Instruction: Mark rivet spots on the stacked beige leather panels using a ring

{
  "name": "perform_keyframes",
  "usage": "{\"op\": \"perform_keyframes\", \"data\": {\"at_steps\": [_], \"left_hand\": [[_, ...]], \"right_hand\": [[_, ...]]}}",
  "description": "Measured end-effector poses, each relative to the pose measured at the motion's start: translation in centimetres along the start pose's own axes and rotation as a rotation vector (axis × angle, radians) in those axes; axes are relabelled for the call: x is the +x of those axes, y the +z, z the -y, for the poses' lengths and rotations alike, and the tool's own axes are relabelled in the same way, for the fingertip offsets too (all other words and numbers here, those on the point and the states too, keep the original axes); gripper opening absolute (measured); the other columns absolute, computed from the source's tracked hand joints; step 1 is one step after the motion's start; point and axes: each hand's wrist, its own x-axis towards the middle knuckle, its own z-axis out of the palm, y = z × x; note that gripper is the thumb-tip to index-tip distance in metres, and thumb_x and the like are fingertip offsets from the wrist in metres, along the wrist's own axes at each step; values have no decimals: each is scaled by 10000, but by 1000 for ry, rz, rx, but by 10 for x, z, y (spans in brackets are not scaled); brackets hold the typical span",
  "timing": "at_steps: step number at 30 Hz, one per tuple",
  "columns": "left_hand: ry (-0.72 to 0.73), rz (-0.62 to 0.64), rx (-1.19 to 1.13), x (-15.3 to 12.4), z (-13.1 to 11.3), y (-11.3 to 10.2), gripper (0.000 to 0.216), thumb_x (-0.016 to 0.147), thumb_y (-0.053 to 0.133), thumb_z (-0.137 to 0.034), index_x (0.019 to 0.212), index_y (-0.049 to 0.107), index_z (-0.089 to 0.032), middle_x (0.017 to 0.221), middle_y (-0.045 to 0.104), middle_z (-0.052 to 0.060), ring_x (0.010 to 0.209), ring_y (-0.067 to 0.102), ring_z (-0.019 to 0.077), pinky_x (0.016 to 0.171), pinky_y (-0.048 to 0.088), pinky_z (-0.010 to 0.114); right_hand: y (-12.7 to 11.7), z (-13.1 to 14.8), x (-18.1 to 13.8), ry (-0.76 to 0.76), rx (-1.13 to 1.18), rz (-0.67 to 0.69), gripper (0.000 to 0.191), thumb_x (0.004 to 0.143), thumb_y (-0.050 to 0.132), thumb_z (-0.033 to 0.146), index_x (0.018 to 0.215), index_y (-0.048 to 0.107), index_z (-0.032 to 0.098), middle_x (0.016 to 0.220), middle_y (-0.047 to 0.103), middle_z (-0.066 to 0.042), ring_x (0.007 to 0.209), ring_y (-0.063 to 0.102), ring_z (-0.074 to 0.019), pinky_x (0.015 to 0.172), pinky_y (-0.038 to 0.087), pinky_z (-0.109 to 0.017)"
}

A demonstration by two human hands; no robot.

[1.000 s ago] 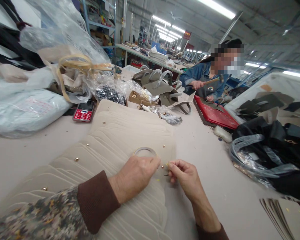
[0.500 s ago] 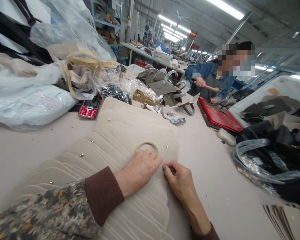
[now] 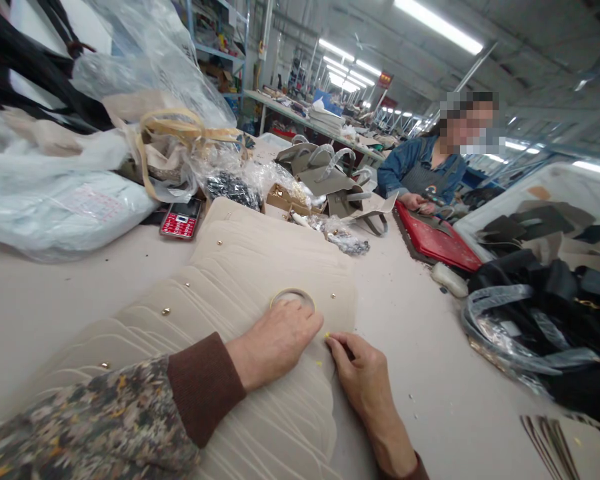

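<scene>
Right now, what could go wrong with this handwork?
The yellow scrap in the right hand is tiny, so it could slip or land crooked. The beige panels overlap in a fan, so the left hand, curled on the yellow-edged ring, might shift them. Gold-coloured studs stand out from the panels and could perhaps mark a neighbouring one.

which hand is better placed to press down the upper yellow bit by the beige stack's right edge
Probably the right hand: its fingertips meet at the yellow bit, while the left hand covers part of the ring further left.
</scene>
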Motion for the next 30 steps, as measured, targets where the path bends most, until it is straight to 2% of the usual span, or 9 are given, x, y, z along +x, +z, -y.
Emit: {"op": "perform_keyframes", "data": {"at_steps": [5,7,11,14,16,18,21,25,30], "left_hand": [[66,-2,-43,-5,0,-4,109,898,474,-88,884,538,-175,849,588,53,785,517,215,708,427,338],[76,-13,-53,-5,1,-6,128,887,472,-67,873,541,-174,829,583,47,772,519,212,697,429,332],[69,-97,-117,-5,4,-7,167,910,442,-61,908,562,-177,799,586,27,755,541,186,702,447,300],[95,-145,-165,-4,7,-5,207,921,432,-67,1003,583,-182,826,635,21,789,591,174,717,475,279],[110,-189,-202,-4,9,-3,245,926,429,-68,1083,580,-179,897,676,34,843,632,175,749,502,278],[114,-227,-234,-5,10,1,297,944,426,-92,1201,547,-181,977,700,53,895,661,179,793,527,291],[100,-235,-246,-6,10,5,420,968,438,-150,1386,410,-179,1018,714,79,923,684,190,818,555,320],[92,-227,-249,-6,7,8,426,966,450,-172,1387,384,-150,1007,714,99,913,692,200,799,568,316],[95,-188,-262,-6,4,9,389,963,441,-162,1350,397,-162,983,711,86,863,692,194,748,556,289]], "right_hand": [[5,5,11,13,-68,18,161,886,582,228,819,721,182,745,721,-34,668,659,-161,647,475,-243],[1,7,13,54,-57,98,202,889,592,259,740,707,186,673,687,-6,613,623,-143,589,432,-223],[-11,7,13,35,-20,308,489,961,483,353,512,557,175,501,506,40,482,462,-102,476,314,-215],[-19,4,13,14,71,403,514,971,463,352,497,542,170,489,473,48,481,444,-98,477,319,-211],[-21,4,15,45,148,325,405,940,525,324,580,631,171,543,555,38,521,509,-113,498,372,-209],[-21,6,17,57,231,148,221,907,577,278,775,722,176,682,667,5,613,593,-139,566,454,-221],[-19,15,19,-49,313,-39,155,888,592,201,971,720,183,839,724,-44,723,652,-156,663,522,-254],[-15,27,20,-246,248,-99,176,883,575,131,1002,687,196,901,729,-68,774,669,-161,696,550,-275],[-9,31,21,-347,150,-108,204,886,518,85,931,675,209,859,725,-53,797,672,-158,720,548,-272]]}}
